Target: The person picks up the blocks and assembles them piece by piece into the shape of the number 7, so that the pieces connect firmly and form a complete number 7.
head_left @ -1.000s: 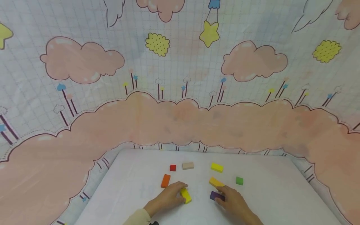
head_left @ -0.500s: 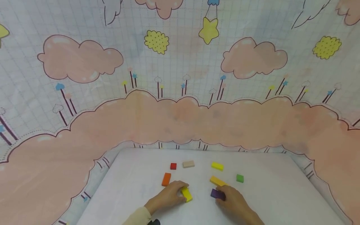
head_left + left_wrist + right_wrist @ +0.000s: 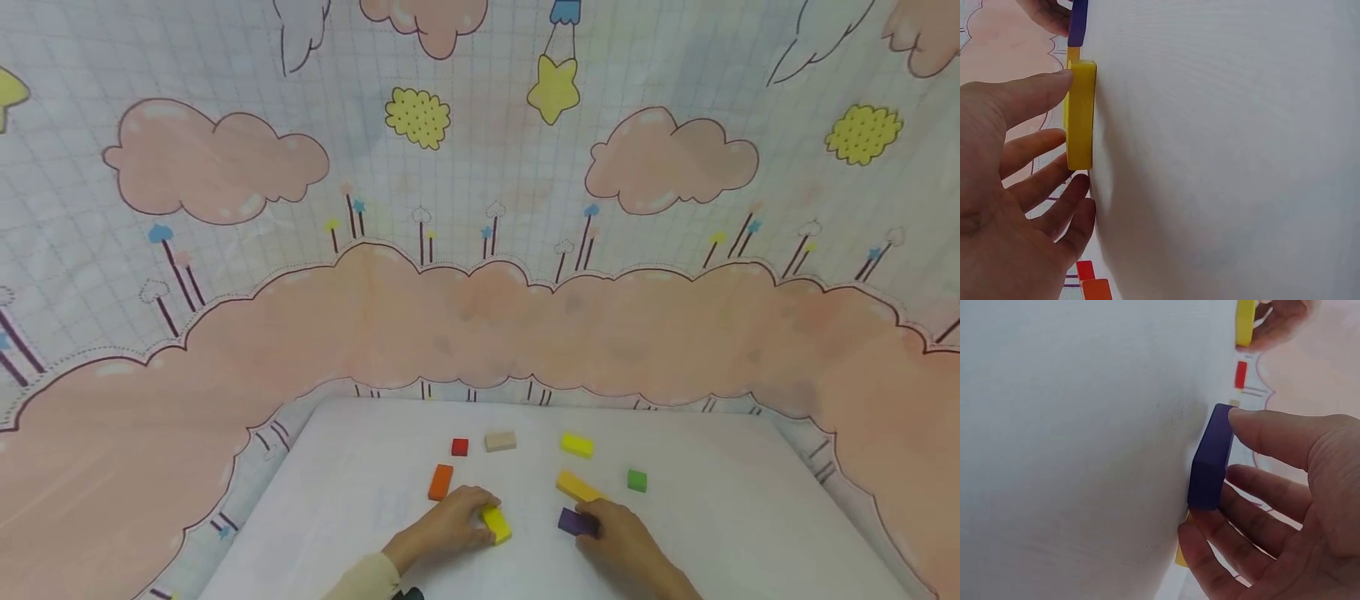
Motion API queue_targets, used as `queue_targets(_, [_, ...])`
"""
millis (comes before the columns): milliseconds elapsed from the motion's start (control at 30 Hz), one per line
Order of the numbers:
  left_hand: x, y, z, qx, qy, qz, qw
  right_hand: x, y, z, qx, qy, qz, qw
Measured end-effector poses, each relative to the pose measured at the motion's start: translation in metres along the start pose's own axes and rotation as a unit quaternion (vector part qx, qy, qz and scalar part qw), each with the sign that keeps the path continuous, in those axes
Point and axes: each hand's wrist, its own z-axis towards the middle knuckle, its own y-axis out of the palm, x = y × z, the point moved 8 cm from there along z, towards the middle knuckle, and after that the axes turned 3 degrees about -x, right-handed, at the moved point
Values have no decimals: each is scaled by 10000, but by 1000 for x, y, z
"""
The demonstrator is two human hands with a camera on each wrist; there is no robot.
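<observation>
My left hand (image 3: 450,523) pinches a yellow rectangular block (image 3: 496,525) between thumb and fingers. In the left wrist view the thumb presses one end of that yellow block (image 3: 1081,119), with the lower fingers spread below it. Right of it, my right hand (image 3: 626,542) holds a dark purple block (image 3: 577,522) by thumb and fingers. The right wrist view shows the thumb at the purple block's (image 3: 1210,456) upper end and fingertips along its far side and lower end. An orange-yellow block (image 3: 577,485) lies just beyond the right fingers, its near end partly covered.
Behind the left hand lie an orange block (image 3: 441,482), a red cube (image 3: 460,447) and a beige block (image 3: 500,442). Another yellow block (image 3: 577,445) and a green cube (image 3: 637,480) lie toward the back right. A patterned cloth (image 3: 480,325) rises behind the white table (image 3: 720,500).
Both hands stay almost in place on their blocks. The right fingers have shifted slightly, and a little more of the orange-yellow block shows. The head view tilts slightly.
</observation>
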Motion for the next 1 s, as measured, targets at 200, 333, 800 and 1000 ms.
queue_targets(200, [1, -3, -6, -4, 56, -18, 10000, -4, -1, -2, 138, -157, -87, 9997])
queue_targets(333, [1, -5, -7, 33, 146, -56, 9999, -5, -2, -4, 244, -271, -72, 9993])
queue_targets(800, [-1, -1, -16, 40, 268, 14, 9996, -3, 4, -6, 180, -352, -31, 9992])
queue_targets(1000, [0, -2, -17, 27, 270, -4, 9996, -5, 4, -6, 316, -253, -204, 9990])
